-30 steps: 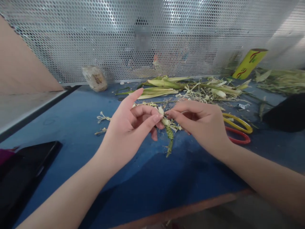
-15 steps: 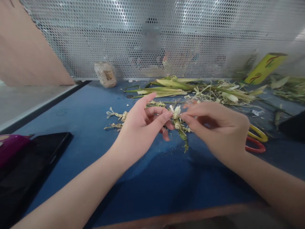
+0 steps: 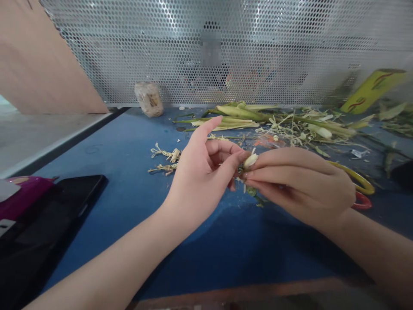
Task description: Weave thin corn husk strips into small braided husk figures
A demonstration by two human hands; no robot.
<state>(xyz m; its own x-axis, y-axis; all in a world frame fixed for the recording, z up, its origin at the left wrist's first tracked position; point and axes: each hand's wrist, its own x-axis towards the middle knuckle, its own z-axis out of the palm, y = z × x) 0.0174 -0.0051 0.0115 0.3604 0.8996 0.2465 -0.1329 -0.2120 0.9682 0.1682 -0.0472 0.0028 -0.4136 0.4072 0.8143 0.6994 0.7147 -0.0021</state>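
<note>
Toward three o'clock, left hand (image 3: pixel 201 185) and right hand (image 3: pixel 306 183) are pinching a seemingly unfinished plant piece (image 3: pixel 251 161), while knotted pieces (image 3: pixel 164 168) are lying apparently finished at nine, loose leaves (image 3: pixel 248 114) at two.

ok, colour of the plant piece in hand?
Plant piece: creamy white above, green below; head view.

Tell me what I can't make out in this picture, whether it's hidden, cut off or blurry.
- Head view: much of the plant piece, covered by fingers of the left hand and right hand.
- Head view: where the yellow loop and red loop lead, behind the right hand.
- Head view: the purple item, cut off by the left edge.
- Head view: print on the yellow tube, too small and blurred.
</note>
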